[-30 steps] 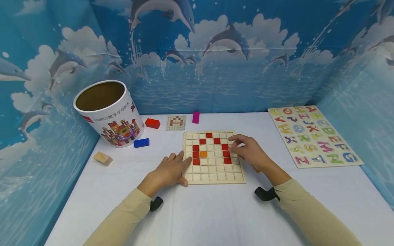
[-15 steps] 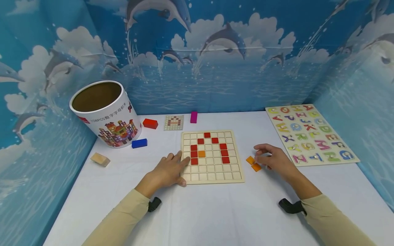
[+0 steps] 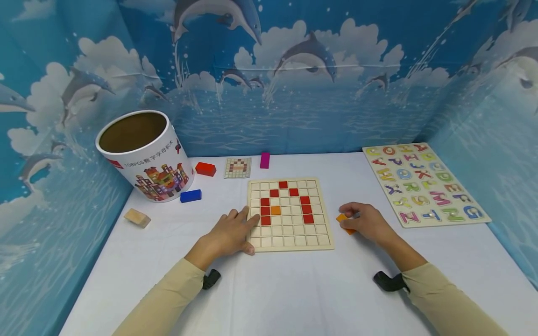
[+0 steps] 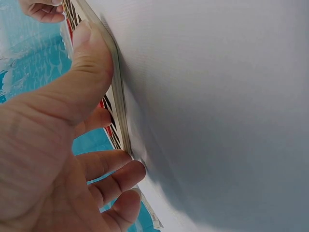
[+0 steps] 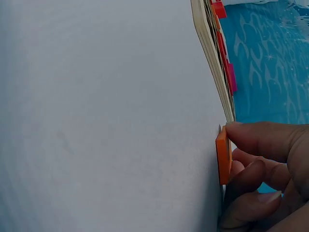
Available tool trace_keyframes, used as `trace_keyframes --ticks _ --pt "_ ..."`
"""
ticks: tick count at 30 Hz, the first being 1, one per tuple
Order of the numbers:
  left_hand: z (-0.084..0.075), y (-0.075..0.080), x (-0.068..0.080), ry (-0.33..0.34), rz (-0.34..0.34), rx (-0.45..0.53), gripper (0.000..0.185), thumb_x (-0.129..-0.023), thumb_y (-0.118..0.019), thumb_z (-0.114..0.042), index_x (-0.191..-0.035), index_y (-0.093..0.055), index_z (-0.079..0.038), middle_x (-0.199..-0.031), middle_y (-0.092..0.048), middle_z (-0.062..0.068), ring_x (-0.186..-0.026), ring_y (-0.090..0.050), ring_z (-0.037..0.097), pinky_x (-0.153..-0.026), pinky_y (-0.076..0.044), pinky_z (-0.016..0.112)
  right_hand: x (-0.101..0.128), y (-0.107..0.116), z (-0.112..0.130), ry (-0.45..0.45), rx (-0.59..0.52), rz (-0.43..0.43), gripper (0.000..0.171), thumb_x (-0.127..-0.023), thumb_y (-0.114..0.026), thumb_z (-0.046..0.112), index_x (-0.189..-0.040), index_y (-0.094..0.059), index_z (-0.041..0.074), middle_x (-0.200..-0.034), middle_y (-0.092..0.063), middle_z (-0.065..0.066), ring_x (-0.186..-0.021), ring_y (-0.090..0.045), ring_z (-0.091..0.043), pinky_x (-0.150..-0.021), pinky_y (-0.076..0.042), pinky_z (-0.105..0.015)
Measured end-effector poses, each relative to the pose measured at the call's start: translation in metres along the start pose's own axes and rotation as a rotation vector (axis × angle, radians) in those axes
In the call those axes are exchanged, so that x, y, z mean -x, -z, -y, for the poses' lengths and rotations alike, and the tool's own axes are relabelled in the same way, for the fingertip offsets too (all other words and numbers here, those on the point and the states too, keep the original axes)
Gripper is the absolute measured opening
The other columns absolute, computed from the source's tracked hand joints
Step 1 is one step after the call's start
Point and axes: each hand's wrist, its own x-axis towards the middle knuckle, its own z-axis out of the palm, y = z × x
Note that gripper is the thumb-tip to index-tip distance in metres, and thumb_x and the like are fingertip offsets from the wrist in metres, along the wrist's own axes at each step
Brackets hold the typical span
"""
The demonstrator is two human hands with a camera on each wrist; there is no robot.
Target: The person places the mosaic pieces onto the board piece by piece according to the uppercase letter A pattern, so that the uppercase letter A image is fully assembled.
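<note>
A square wooden grid board point(image 3: 290, 242) lies flat on the table, with several red tiles point(image 3: 308, 218) and one orange tile point(image 3: 275, 210) in its cells. My left hand point(image 3: 231, 233) rests at its front left corner, index finger over the grid and thumb at the edge; the left wrist view shows this thumb point(image 4: 89, 67) against the board's rim. Right of the board, my right hand point(image 3: 364, 220) is at loose orange tiles point(image 3: 341, 217), partly covered by its fingers. In the right wrist view, its thumb and curled fingers pinch an orange tile point(image 5: 223, 157) at the table surface.
Behind the board lie a small pattern card point(image 3: 237, 168), a magenta block point(image 3: 265, 160) and a red block point(image 3: 205, 169). At left are a blue block point(image 3: 191, 196), a plain wooden block point(image 3: 137, 218) and a large bucket point(image 3: 164, 163). An alphabet board point(image 3: 424, 186) lies right.
My right hand has moved away from the board's right side to the loose orange tiles, its fingers now closing down over them. The left hand keeps its place on the board.
</note>
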Motion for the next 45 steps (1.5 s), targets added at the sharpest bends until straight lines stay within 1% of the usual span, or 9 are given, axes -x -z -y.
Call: trace_keyframes --ticks 7,12,16,21,24,28,33,39,45 --pt "0.0 0.0 0.0 0.004 0.006 -0.007 0.094 -0.079 -0.082 -0.047 -0.158 -0.039 -0.019 -0.165 -0.028 0.019 -0.14 -0.035 0.036 -0.108 -0.036 0.051 0.001 -0.003 0.004 -0.018 0.052 -0.009 0.036 -0.091 -0.075 0.016 -0.123 -0.066 0.002 -0.11 -0.061 -0.013 -0.101 -0.053 -0.028 -0.078 -0.048 -0.034" --pt "0.0 0.001 0.0 0.003 0.006 -0.008 0.094 -0.079 -0.082 -0.047 -0.159 -0.039 -0.019 -0.165 -0.028 0.019 -0.14 -0.035 0.036 -0.107 -0.037 0.051 0.0 -0.003 0.007 -0.021 0.061 -0.015 0.031 -0.09 -0.075 0.014 -0.116 -0.062 0.004 -0.101 -0.057 -0.01 -0.096 -0.053 -0.026 -0.075 -0.046 -0.034" --pt "0.0 0.0 0.0 0.003 0.005 -0.012 0.095 -0.079 -0.082 -0.047 -0.159 -0.039 -0.019 -0.165 -0.028 0.019 -0.14 -0.035 0.036 -0.107 -0.037 0.051 0.0 -0.001 0.005 -0.021 0.059 -0.018 0.029 -0.092 -0.073 0.014 -0.116 -0.06 0.006 -0.095 -0.055 -0.01 -0.088 -0.055 -0.025 -0.071 -0.046 -0.032" --pt "0.0 0.001 0.0 0.008 0.008 -0.013 0.094 -0.079 -0.082 -0.046 -0.159 -0.039 -0.02 -0.165 -0.028 0.019 -0.141 -0.034 0.036 -0.109 -0.035 0.052 -0.001 0.007 0.002 -0.028 0.061 -0.024 0.032 -0.094 -0.072 0.021 -0.12 -0.059 0.007 -0.092 -0.055 -0.01 -0.084 -0.053 -0.024 -0.068 -0.044 -0.033" --pt "0.0 0.001 0.0 0.008 0.007 -0.016 0.094 -0.079 -0.082 -0.046 -0.159 -0.039 -0.02 -0.165 -0.028 0.019 -0.141 -0.034 0.036 -0.109 -0.036 0.052 -0.002 0.013 0.002 -0.03 0.019 -0.024 0.038 -0.095 -0.072 0.025 -0.123 -0.058 0.005 -0.091 -0.054 -0.01 -0.082 -0.053 -0.025 -0.067 -0.045 -0.032" --pt "-0.001 0.001 0.0 0.003 0.003 -0.023 0.095 -0.079 -0.082 -0.046 -0.159 -0.039 -0.019 -0.165 -0.028 0.019 -0.141 -0.035 0.036 -0.108 -0.036 0.052 -0.008 0.02 0.002 -0.026 -0.085 -0.014 0.045 -0.097 -0.072 0.029 -0.13 -0.055 0.004 -0.09 -0.054 -0.01 -0.075 -0.054 -0.024 -0.064 -0.047 -0.03" --pt "-0.001 0.001 0.0 -0.004 0.001 -0.025 0.095 -0.079 -0.082 -0.047 -0.159 -0.038 -0.019 -0.165 -0.028 0.02 -0.142 -0.034 0.037 -0.108 -0.036 0.052 -0.016 0.022 0.01 -0.039 -0.227 0.01 0.051 -0.097 -0.072 0.032 -0.137 -0.053 0.006 -0.086 -0.053 -0.011 -0.069 -0.051 -0.025 -0.059 -0.043 -0.031" --pt "0.0 0.002 0.0 -0.004 0.001 -0.032 0.094 -0.079 -0.082 -0.047 -0.159 -0.039 -0.019 -0.165 -0.029 0.019 -0.141 -0.035 0.036 -0.108 -0.037 0.051 -0.027 0.015 0.028 -0.017 -0.318 0.038 0.049 -0.098 -0.071 0.027 -0.138 -0.052 0.006 -0.085 -0.058 -0.014 -0.068 -0.052 -0.026 -0.058 -0.041 -0.032" --pt "0.0 0.001 0.0 0.004 0.011 -0.009 0.094 -0.08 -0.083 -0.046 -0.159 -0.039 -0.02 -0.165 -0.028 0.019 -0.14 -0.035 0.036 -0.108 -0.037 0.051 -0.04 -0.003 0.045 -0.004 -0.373 0.048 0.048 -0.097 -0.072 0.019 -0.139 -0.051 0.005 -0.087 -0.061 -0.017 -0.063 -0.051 -0.02 -0.055 -0.039 -0.031"
